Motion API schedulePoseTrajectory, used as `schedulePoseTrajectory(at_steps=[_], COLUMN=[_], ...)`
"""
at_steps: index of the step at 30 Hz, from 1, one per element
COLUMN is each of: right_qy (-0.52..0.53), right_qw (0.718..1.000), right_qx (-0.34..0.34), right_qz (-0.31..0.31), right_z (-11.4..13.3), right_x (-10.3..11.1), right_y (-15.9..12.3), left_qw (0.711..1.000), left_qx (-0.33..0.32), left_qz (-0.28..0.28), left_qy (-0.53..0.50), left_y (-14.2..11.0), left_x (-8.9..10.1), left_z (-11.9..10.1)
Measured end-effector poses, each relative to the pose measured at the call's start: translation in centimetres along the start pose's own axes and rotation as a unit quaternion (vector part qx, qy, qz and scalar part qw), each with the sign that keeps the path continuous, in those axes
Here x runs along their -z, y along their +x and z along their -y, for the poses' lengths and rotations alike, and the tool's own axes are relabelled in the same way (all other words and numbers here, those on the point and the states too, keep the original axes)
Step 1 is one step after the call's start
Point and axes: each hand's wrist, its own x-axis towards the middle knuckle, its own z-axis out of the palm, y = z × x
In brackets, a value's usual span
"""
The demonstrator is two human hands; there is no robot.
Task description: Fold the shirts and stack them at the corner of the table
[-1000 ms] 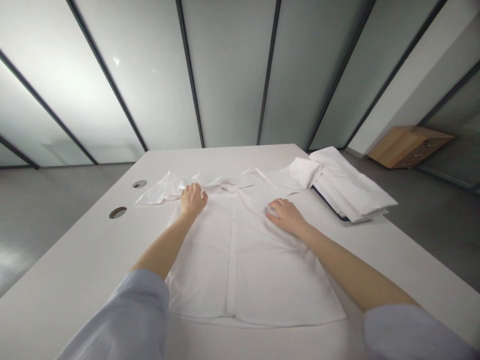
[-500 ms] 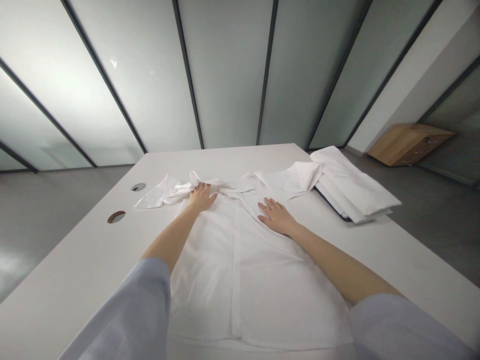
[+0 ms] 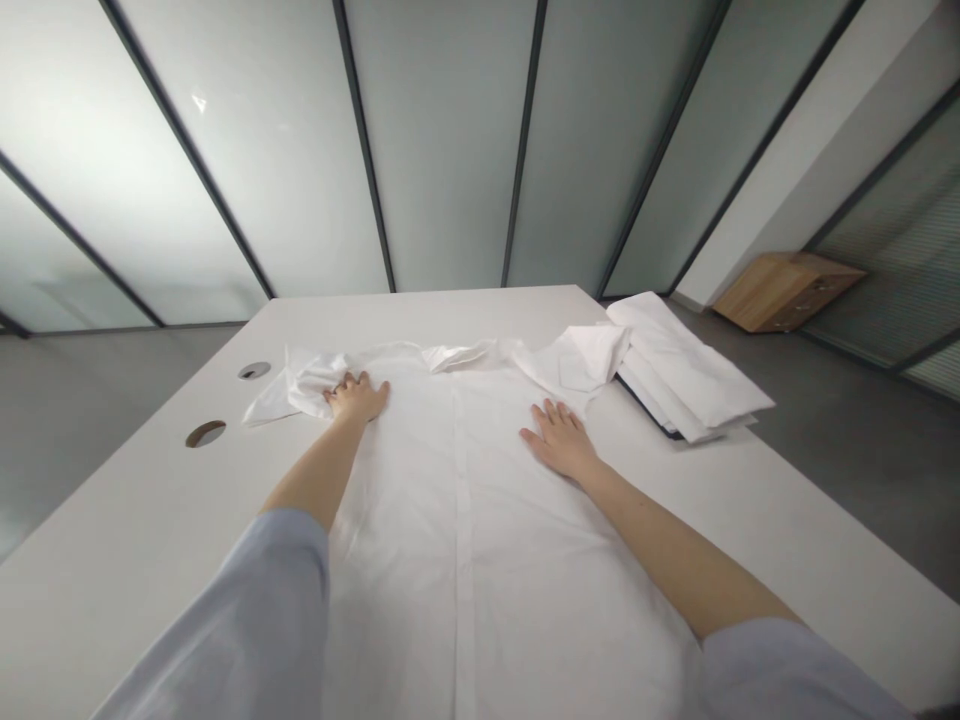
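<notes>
A white button-front shirt (image 3: 420, 520) lies spread on the white table (image 3: 225, 550), its placket running down the middle and its collar (image 3: 459, 356) toward the far side. My left hand (image 3: 358, 396) rests with fingers spread on the shirt's left shoulder, beside a crumpled sleeve (image 3: 319, 383). On the right side of the shirt front, my right hand (image 3: 561, 440) lies flat with fingers apart. The right sleeve (image 3: 592, 355) is bunched beyond that hand. Its end meets a stack of folded white cloth.
The stack of folded white cloth (image 3: 690, 370) sits on the table's right side, with a dark edge under it. Two round holes (image 3: 205, 433) are cut in the tabletop at left. A wooden cabinet (image 3: 784, 290) stands on the floor behind, near frosted glass panels (image 3: 442, 150).
My left hand has moved left, from near the collar to the shoulder. The shirt's upper part is spread flatter, and its near hem has slid out of view. My right hand has shifted slightly.
</notes>
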Motion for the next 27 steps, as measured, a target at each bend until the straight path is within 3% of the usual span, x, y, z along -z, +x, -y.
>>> schedulePoseTrajectory(at_steps=[3, 6, 8, 10, 14, 19, 24, 27], right_qy=[-0.006, -0.004, 0.001, 0.003, 0.010, 0.019, 0.012, 0.040], right_qw=[1.000, 0.999, 0.996, 0.994, 0.999, 0.999, 0.999, 0.998], right_qx=[0.016, 0.049, 0.084, 0.108, 0.042, -0.048, -0.011, 0.035], right_qz=[0.004, 0.007, -0.010, -0.023, -0.004, -0.013, -0.039, -0.031], right_z=[-0.1, -0.1, -0.2, -0.5, -1.0, -0.8, 0.8, 2.2], right_x=[0.9, 2.2, 2.7, 2.6, 1.1, 0.3, 2.6, 3.9], right_y=[0.6, 2.0, 3.2, 4.4, 5.8, 5.7, 6.3, 8.0], left_qw=[0.999, 0.987, 0.974, 0.968, 0.974, 0.980, 0.981, 0.973], left_qx=[-0.024, -0.137, -0.213, -0.248, -0.224, -0.197, -0.188, -0.226], left_qz=[-0.033, -0.076, -0.070, -0.036, 0.025, 0.007, 0.028, 0.015], left_qy=[0.023, 0.042, 0.042, 0.034, 0.024, 0.032, 0.038, 0.039], left_y=[-1.5, -3.4, -4.7, -5.7, -6.9, -7.8, -6.5, -5.1], left_x=[0.4, 0.7, 0.6, 0.2, -0.9, -0.6, 1.2, 1.6], left_z=[0.1, -0.5, -1.4, -2.4, -3.2, -3.2, -3.9, -4.9])
